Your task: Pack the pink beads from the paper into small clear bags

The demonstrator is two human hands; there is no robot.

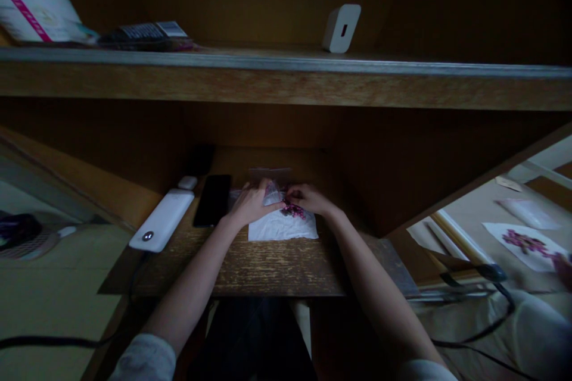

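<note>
On the wooden desk board lies a creased white tissue bearing a small heap of pink and purplish flower-like pieces. My left hand rests at the tissue's left side; its fingers are curled over a clear plastic bag and its thumb points toward the heap. From the right comes my right hand, fingertips pinched together at the heap's upper edge on some of the pink pieces. The bag's near part is partly hidden by my left hand.
Left of the tissue lie a black phone, a white power bank and a small white case. A shelf edge crosses above, carrying a white charger. At right, another person's hand is near pink pieces on white paper.
</note>
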